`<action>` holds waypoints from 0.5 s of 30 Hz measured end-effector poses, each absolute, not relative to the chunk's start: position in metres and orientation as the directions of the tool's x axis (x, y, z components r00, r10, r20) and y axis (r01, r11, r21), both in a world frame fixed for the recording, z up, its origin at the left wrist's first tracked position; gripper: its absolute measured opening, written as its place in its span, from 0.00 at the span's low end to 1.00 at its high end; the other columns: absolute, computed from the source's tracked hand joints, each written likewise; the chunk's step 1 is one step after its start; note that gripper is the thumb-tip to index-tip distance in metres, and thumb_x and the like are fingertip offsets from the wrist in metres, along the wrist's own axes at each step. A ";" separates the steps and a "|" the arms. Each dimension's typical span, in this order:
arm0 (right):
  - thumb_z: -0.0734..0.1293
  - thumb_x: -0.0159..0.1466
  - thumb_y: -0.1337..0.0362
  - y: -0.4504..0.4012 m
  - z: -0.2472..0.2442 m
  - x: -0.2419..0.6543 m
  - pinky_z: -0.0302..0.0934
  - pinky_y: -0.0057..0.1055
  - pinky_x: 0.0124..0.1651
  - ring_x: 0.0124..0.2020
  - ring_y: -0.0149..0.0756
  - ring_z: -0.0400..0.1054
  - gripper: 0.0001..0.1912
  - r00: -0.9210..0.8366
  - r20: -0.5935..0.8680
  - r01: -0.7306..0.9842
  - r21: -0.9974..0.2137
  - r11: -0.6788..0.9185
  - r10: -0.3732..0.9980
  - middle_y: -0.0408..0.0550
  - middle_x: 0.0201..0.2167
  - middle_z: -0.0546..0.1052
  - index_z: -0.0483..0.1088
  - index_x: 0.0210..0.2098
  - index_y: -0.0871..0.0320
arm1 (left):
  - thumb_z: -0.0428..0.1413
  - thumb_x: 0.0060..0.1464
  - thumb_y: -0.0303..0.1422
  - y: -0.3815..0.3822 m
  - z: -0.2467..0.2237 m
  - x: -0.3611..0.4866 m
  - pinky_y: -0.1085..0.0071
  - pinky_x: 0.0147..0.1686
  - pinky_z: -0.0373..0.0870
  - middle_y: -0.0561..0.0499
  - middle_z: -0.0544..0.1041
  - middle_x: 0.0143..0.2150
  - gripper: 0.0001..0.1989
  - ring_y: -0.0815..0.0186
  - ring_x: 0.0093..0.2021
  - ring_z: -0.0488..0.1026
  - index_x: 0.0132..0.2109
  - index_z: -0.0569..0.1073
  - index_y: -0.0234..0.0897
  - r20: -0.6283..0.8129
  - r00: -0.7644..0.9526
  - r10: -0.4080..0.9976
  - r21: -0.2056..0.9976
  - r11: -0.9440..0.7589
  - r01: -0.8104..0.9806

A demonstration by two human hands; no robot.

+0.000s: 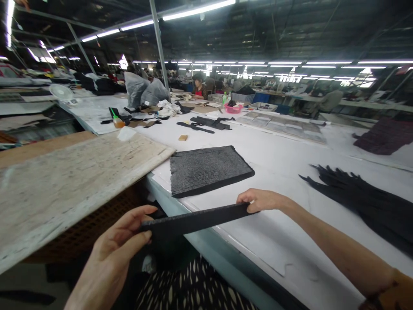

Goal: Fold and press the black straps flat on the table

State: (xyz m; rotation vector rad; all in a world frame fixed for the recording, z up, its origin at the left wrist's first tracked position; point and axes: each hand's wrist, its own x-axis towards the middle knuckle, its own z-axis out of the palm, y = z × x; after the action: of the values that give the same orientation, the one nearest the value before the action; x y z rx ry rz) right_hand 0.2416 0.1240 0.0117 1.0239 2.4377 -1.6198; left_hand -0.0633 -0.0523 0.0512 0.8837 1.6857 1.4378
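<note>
A black fabric strip [196, 220] is stretched between my two hands, above the table's near edge. My left hand [118, 247] pinches its left end between thumb and fingers. At the other end, my right hand [258, 201] grips the strip over the white tabletop. Just beyond lies a stack of dark grey fabric pieces [209, 168] with a black front edge. To the right, a spread pile of long black strips [361, 198] rests on the table.
A stained pale board [80, 172] juts out at left, over a brown slatted crate [93, 219]. Farther back are a small tan block [183, 137], black strips [209, 123], a bottle with orange liquid [118, 122] and a pink basket [233, 107]. A person [200, 88] sits in the distance.
</note>
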 end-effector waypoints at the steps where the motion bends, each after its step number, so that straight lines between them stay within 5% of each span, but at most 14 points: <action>1: 0.59 0.44 0.71 0.127 0.018 0.253 0.54 0.23 0.28 0.27 0.29 0.62 0.19 -0.762 -0.380 0.557 -0.798 0.230 0.524 0.41 0.28 0.72 0.69 0.37 0.60 | 0.62 0.35 0.34 -0.046 0.045 -0.060 0.73 0.28 0.66 0.53 0.75 0.30 0.22 0.65 0.29 0.70 0.43 0.73 0.39 -0.117 -0.428 0.896 0.991 0.130 0.002; 5: 0.57 0.45 0.74 0.143 0.042 0.295 0.54 0.24 0.28 0.27 0.30 0.64 0.19 -0.659 -0.360 0.654 -0.709 0.265 0.661 0.43 0.28 0.73 0.69 0.35 0.59 | 0.57 0.38 0.30 -0.012 0.016 -0.032 0.75 0.27 0.60 0.57 0.69 0.23 0.19 0.70 0.24 0.63 0.42 0.72 0.35 -0.109 -0.293 0.950 0.994 0.101 -0.041; 9: 0.57 0.47 0.77 0.161 0.052 0.326 0.51 0.26 0.28 0.27 0.30 0.63 0.17 -0.461 -0.273 0.870 -0.329 0.368 0.844 0.45 0.26 0.73 0.71 0.32 0.60 | 0.53 0.37 0.30 0.027 -0.015 0.003 0.73 0.26 0.58 0.58 0.67 0.22 0.18 0.68 0.24 0.63 0.41 0.69 0.35 -0.084 -0.230 0.970 0.996 0.087 0.005; 12: 0.58 0.48 0.79 0.174 0.044 0.336 0.55 0.28 0.33 0.33 0.35 0.67 0.19 -0.350 -0.192 0.934 -0.138 0.328 0.917 0.47 0.31 0.75 0.73 0.34 0.59 | 0.49 0.38 0.29 0.049 -0.032 0.023 0.71 0.27 0.60 0.57 0.68 0.24 0.19 0.67 0.23 0.64 0.42 0.68 0.36 -0.038 -0.240 0.970 0.968 0.095 0.231; 15: 0.57 0.49 0.82 0.179 0.027 0.337 0.57 0.32 0.45 0.45 0.40 0.66 0.27 -0.290 -0.092 0.955 -0.095 0.282 0.953 0.49 0.44 0.74 0.72 0.43 0.57 | 0.47 0.42 0.26 0.058 -0.042 0.034 0.68 0.33 0.63 0.53 0.72 0.28 0.21 0.65 0.26 0.66 0.46 0.69 0.37 -0.001 -0.285 0.959 0.838 0.156 0.522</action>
State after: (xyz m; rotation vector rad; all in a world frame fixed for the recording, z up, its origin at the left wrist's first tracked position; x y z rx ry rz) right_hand 0.3368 0.1792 0.0273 1.8613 2.5018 -0.2055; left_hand 0.0335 0.0583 -0.0419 1.4043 1.8842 1.0212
